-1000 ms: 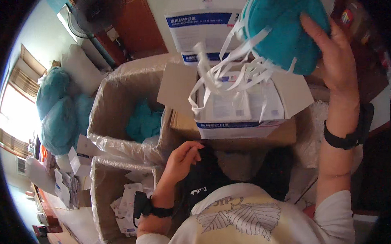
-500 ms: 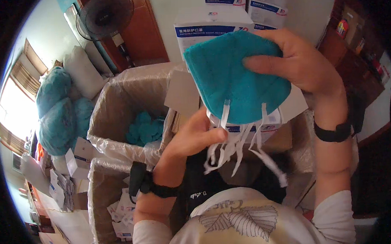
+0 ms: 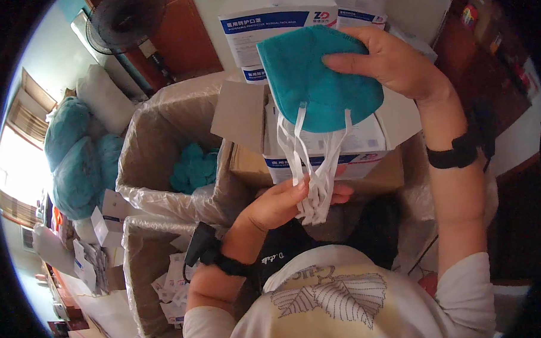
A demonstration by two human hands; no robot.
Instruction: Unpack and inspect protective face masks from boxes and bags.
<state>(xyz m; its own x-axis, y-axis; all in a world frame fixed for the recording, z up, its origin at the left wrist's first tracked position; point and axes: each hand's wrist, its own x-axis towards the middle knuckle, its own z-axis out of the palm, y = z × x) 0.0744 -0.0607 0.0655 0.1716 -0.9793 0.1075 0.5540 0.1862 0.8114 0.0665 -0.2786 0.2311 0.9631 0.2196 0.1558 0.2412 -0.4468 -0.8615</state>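
Note:
My right hand [image 3: 392, 63] pinches teal face masks [image 3: 318, 78], thumb on the front and fingers behind. They seem to be several in a stack, tilted and raised in front of me. White ear straps [image 3: 313, 191] dangle in a bunch from their lower edge. Around these straps my left hand [image 3: 277, 201] is curled, its thumb in front and fingertips showing behind them. Under the masks stands an open white-and-blue carton [image 3: 357, 166] with its flaps spread. White packs lie in it, partly hidden by the masks.
Left of the carton is a plastic-lined box [image 3: 155, 122] with loose teal masks [image 3: 193, 169] inside. A nearer lined box [image 3: 131, 281] contains white packets [image 3: 170, 291]. Closed cartons [image 3: 277, 23] are stacked behind. Big teal-filled bags [image 3: 76, 158] and a fan [image 3: 125, 22] are at far left.
The masks have moved up and slightly left, away from my left hand. My left hand has shifted from the masks' lower edge onto the hanging straps, which are now bunched together.

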